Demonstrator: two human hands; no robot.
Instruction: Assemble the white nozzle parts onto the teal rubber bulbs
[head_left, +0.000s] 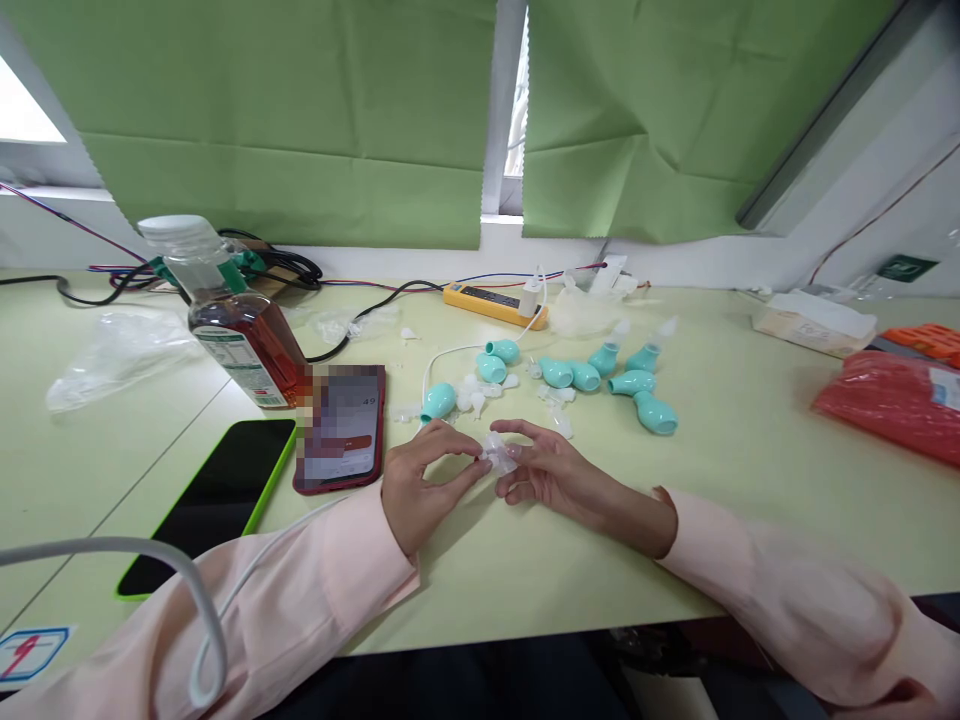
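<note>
Near the middle of the table, a small translucent white piece (498,455) is held between both hands. My left hand (431,480) pinches it from the left with thumb and index finger. From the right, my right hand (551,470) grips the same piece between thumb and fingers. Just beyond the hands lie several small clear and white parts (480,392). Several turquoise bulb-shaped pieces are around them, one (439,401) near my left hand and another (656,412) to the right. Two turquoise bulbs at the back, one of them (604,358), stand upright with translucent tips.
Two phones (214,495) (345,430) lie left of my left hand, with a bottle of amber liquid (244,340) behind. A yellow power strip (487,305) and cables sit at the back. On the right are a tissue pack (814,322) and a red plastic bag (889,400).
</note>
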